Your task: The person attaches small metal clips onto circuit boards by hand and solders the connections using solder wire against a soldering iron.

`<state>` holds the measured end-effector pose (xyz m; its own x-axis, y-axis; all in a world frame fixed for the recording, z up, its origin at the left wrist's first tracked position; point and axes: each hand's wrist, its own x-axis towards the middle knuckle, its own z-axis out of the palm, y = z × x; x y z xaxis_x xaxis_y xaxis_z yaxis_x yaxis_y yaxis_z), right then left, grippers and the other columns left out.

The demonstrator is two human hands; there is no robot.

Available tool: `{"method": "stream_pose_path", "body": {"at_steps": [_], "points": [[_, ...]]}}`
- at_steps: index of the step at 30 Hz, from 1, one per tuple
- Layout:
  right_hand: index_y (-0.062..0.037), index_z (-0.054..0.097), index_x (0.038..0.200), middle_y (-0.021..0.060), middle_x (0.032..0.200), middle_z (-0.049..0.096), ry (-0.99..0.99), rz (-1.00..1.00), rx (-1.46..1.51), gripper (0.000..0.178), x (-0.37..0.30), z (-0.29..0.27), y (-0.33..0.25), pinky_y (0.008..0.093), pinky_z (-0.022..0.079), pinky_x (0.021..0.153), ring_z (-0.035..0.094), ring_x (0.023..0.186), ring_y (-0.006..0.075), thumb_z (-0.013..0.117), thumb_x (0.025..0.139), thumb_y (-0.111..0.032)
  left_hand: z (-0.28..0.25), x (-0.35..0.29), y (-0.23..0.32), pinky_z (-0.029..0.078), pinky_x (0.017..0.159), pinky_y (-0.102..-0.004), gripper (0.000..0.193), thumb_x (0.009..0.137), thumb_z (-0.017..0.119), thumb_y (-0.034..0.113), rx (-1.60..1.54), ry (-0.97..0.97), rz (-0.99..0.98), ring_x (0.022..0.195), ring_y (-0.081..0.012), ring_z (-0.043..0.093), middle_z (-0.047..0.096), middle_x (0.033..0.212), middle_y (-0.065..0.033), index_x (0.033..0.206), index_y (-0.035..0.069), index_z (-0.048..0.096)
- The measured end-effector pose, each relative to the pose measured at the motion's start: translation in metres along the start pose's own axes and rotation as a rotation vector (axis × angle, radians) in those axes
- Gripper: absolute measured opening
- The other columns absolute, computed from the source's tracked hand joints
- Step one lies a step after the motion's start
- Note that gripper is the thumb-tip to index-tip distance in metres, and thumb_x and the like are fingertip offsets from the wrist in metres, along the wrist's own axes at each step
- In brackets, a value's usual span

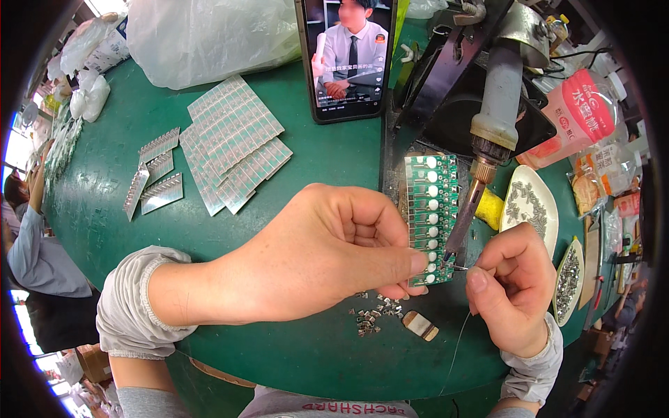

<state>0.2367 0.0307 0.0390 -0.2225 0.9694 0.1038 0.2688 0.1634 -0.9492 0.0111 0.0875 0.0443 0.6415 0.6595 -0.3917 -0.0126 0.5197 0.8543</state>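
Between thumb and fingers, my left hand [334, 244] grips a green circuit board [421, 184] lined with round white parts, tilted upright over the table. A soldering iron [496, 115], clamped in a stand, points down with its tip at the board's lower right part. My right hand [512, 289] pinches a thin solder wire [458, 267], whose end meets the board beside the iron tip. The wire's tail hangs below the hand. Under the board lie several tiny metal clips [368, 322] and a small brown-and-cream piece [420, 325].
Bare board panels [237, 132] and smaller pinned strips [162, 195] lie left. A phone [348, 63] stands at the back near a plastic bag [202, 42]. To the right are a yellow sponge [490, 209], two dishes [550, 233] [569, 282] of metal parts and a bottle [568, 118]. Someone sits far left.
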Motion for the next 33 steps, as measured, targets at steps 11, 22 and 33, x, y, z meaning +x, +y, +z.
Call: {"method": "stream_pose_path", "body": {"at_steps": [11, 22, 33], "points": [[0.0022, 0.048, 0.089, -0.0004, 0.058, 0.053, 0.014, -0.025, 0.016, 0.016, -0.001, 0.004, 0.004, 0.0169, 0.029, 0.044, 0.045, 0.048, 0.0006, 0.063, 0.083, 0.002, -0.001, -0.002, 0.000, 0.054, 0.070, -0.0225, 0.008, 0.087, 0.065, 0.002, -0.043, -0.020, 0.040, 0.076, -0.0147, 0.068, 0.068, 0.082, -0.0102, 0.083, -0.001, 0.059], [0.0018, 0.048, 0.089, -0.0015, 0.062, 0.052, 0.021, 0.049, 0.065, 0.015, -0.001, 0.004, 0.001, 0.0170, 0.028, 0.046, 0.042, 0.050, -0.0002, 0.062, 0.085, 0.001, -0.002, -0.001, -0.003, 0.054, 0.070, -0.0223, 0.008, 0.087, 0.064, 0.002, -0.044, -0.033, 0.018, 0.078, -0.0155, 0.069, 0.068, 0.081, -0.0097, 0.083, -0.001, 0.059], [-0.0009, 0.055, 0.085, -0.0010, 0.060, 0.050, 0.107, 0.122, -0.507, 0.010, 0.013, -0.024, -0.014, 0.0182, 0.027, 0.047, 0.042, 0.052, 0.0004, 0.064, 0.082, 0.000, -0.001, 0.003, -0.016, 0.053, 0.069, -0.0212, 0.007, 0.087, 0.065, 0.002, 0.057, -0.103, -0.141, 0.077, -0.0118, 0.066, 0.069, 0.083, -0.0097, 0.086, -0.003, 0.060]]}}
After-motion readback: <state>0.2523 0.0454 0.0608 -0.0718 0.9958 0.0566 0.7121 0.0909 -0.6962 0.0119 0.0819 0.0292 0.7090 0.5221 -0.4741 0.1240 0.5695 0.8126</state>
